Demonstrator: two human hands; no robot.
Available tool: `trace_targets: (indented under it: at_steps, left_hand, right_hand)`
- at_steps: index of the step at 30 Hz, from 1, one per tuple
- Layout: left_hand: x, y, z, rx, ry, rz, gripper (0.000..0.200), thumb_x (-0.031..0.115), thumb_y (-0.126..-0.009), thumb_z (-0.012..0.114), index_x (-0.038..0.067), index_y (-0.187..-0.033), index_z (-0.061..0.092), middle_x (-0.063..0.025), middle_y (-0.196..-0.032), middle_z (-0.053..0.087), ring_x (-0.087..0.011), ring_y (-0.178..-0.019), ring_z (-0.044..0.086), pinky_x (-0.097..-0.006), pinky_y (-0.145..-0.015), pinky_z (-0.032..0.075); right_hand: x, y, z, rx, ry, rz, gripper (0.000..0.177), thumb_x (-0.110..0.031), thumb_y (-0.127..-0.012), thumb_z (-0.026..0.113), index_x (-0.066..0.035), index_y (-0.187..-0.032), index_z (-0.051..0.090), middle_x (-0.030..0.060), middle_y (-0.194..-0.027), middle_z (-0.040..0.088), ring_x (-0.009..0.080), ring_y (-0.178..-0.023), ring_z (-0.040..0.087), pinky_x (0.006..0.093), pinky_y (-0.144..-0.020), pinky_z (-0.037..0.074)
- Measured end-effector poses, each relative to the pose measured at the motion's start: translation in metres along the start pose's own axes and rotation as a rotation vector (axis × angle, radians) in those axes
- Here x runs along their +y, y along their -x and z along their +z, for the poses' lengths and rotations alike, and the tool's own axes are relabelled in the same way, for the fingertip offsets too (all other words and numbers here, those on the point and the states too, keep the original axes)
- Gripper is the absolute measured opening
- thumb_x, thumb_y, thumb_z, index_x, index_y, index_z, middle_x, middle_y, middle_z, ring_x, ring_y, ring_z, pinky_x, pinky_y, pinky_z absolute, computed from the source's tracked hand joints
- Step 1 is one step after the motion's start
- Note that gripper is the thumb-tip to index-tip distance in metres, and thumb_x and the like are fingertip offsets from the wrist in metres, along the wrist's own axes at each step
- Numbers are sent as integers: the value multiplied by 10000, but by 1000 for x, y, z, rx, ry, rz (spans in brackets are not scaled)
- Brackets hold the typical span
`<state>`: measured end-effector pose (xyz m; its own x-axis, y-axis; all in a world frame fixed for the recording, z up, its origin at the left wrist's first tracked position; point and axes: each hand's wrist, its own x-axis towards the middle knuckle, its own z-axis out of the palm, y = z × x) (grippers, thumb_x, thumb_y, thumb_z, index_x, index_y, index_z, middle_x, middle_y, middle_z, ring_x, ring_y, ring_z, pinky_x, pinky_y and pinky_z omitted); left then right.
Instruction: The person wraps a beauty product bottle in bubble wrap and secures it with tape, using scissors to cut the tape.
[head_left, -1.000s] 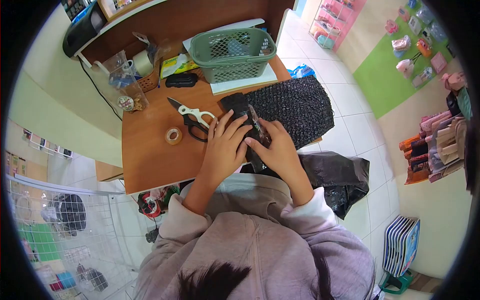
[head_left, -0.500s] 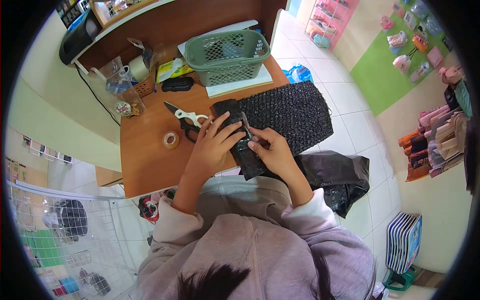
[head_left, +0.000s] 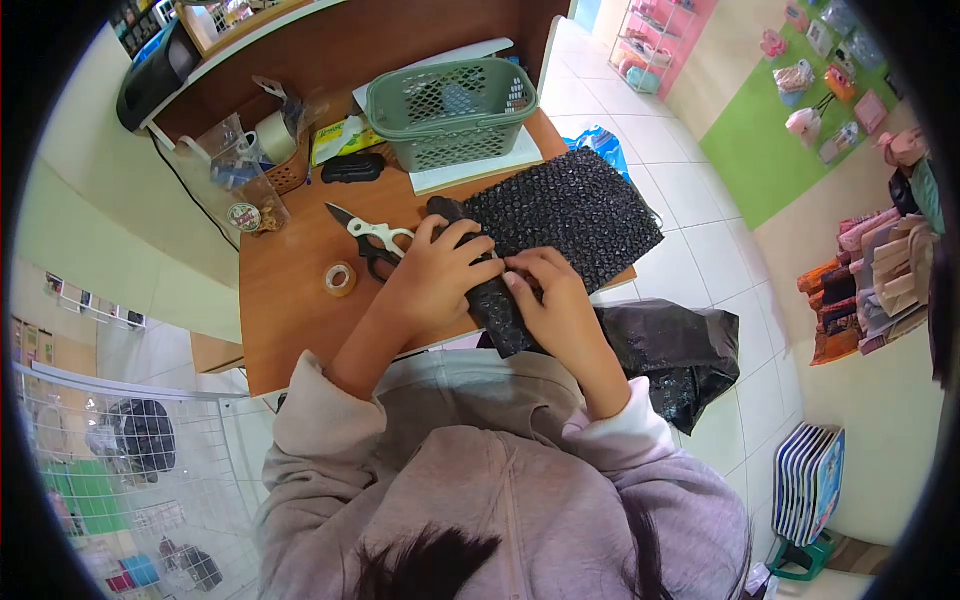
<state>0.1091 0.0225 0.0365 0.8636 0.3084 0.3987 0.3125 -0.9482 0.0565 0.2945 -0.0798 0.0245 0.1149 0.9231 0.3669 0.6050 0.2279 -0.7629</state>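
Note:
A sheet of black bubble wrap [head_left: 575, 215] lies on the right side of the wooden desk, its near-left end folded into a narrow roll [head_left: 497, 312]. Over the top of that roll curve the fingers of my left hand [head_left: 440, 272], gripping it. My right hand [head_left: 556, 305] pinches the wrap at the roll's right side, thumb and fingertips close together. Whatever is inside the roll is hidden. White-and-black scissors [head_left: 366, 232] lie with blades apart just left of my left hand, and a roll of tape [head_left: 340, 280] sits nearby.
A green plastic basket [head_left: 450, 118] stands on white paper at the back of the desk [head_left: 290, 330]. Left of it are a black pouch [head_left: 352, 168], a yellow packet [head_left: 345, 138] and a wicker holder [head_left: 288, 172]. A black plastic bag [head_left: 675, 355] hangs at the desk's right front.
The folded end has turned over into a rounder roll, covering a shiny strip that showed before. My left fingers have curled further over it, and the sheet has shifted slightly.

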Motion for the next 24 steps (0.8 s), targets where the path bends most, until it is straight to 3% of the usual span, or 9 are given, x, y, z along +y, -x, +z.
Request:
trace_targets:
  at_steps: [2, 6, 8, 12, 15, 18, 21, 23, 24]
  left_hand:
    - [-4, -4, -1, -3, 29, 31, 511, 110, -624, 761, 145, -1128, 685, -40, -1172, 636, -290, -1204, 537, -513, -1005, 376]
    - [-11, -4, -3, -17, 90, 15, 558, 149, -595, 788, 146, -1143, 682, -38, -1159, 655, -274, -1157, 558, -473, -978, 378]
    - [-13, -2, -5, -4, 158, -26, 596, 161, -564, 819, 144, -1146, 690, -47, -1178, 669, -272, -1151, 574, -465, -991, 372]
    - [-13, 7, -16, -57, 262, -23, 544, 167, -625, 823, 123, -1152, 696, -55, -1151, 685, -267, -1131, 588, -448, -989, 379]
    - [-9, 15, -19, -82, 284, -40, 483, 172, -677, 813, 118, -1143, 695, -51, -1127, 685, -264, -1113, 598, -429, -972, 394]
    - [-5, 19, -23, -94, 305, -83, 442, 168, -703, 801, 119, -1129, 691, -51, -1094, 688, -266, -1075, 615, -413, -954, 408]
    - [-4, 20, -25, -123, 334, -117, 428, 128, -697, 799, 106, -1113, 698, -67, -1084, 703, -277, -1068, 621, -411, -965, 403]
    - [-4, 20, -26, -115, 334, -107, 415, 124, -700, 796, 103, -1103, 697, -69, -1063, 706, -280, -1058, 627, -410, -958, 408]
    - [-4, 21, -25, -102, 331, -98, 412, 123, -702, 793, 102, -1102, 696, -69, -1063, 704, -281, -1059, 628, -411, -956, 410]
  right_hand:
    - [-21, 6, -5, -34, 77, -33, 425, -208, -883, 754, 80, -1176, 650, 229, -1130, 638, 407, -1034, 634, 432, -906, 522]
    - [-32, 22, 6, -74, 362, -89, 660, -315, -836, 788, 100, -1293, 553, 215, -1178, 624, 392, -1057, 625, 439, -892, 519]
    - [-30, 25, 10, -67, 465, -82, 655, -285, -800, 809, 70, -1296, 571, 204, -1173, 641, 376, -1065, 628, 439, -904, 515]
    - [-24, 29, 8, -98, 563, -123, 628, -216, -747, 813, 17, -1287, 592, 162, -1138, 659, 328, -1042, 633, 430, -894, 505]
    - [-31, 32, 0, -177, 537, -124, 602, -181, -747, 797, 3, -1284, 596, 139, -1119, 662, 313, -1029, 636, 427, -886, 497]
    - [-27, 34, 2, -99, 518, -236, 558, -209, -743, 799, 7, -1229, 632, 127, -1025, 668, 297, -929, 638, 420, -812, 491]
    - [-28, 22, -15, -121, 262, -176, 542, -278, -794, 806, -7, -1234, 644, 152, -1012, 690, 321, -932, 657, 434, -829, 505]
    - [-12, 2, -30, 27, 148, 11, 575, -356, -825, 808, -14, -1257, 640, 172, -1024, 703, 350, -960, 669, 444, -860, 516]
    - [7, -15, -40, 186, 269, -17, 563, -382, -837, 795, 0, -1225, 653, 183, -1025, 703, 359, -981, 667, 451, -871, 518]
